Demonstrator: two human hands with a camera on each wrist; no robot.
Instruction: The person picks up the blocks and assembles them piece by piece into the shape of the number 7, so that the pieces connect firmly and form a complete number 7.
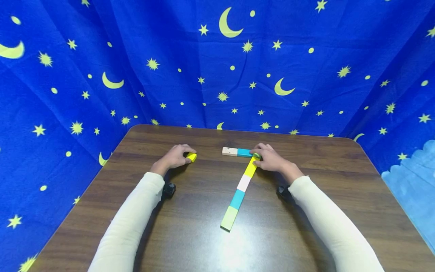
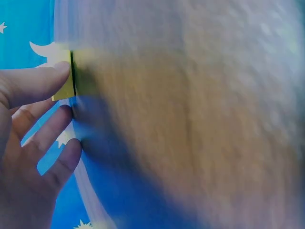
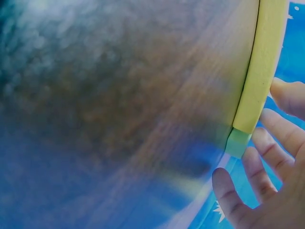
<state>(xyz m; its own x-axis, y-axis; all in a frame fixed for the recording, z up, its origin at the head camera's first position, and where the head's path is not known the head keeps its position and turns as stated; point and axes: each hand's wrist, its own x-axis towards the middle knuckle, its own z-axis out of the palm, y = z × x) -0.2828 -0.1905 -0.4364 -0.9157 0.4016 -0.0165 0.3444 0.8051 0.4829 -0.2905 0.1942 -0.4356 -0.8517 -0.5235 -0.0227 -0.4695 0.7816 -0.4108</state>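
My left hand pinches a small yellow block at the table surface. In the left wrist view the thumb lies across that yellow block, the other fingers spread below. My right hand has thumb and index finger around a green block at the corner of a block line. From there a blue block and a whitish block run left. A longer yellow block, a pale pink one, a blue one and a light green one slant toward me.
The blocks lie on a brown wood-grain table. A blue cloth with moons and stars hangs behind and beside it. Dark wrist devices sit under both white sleeves.
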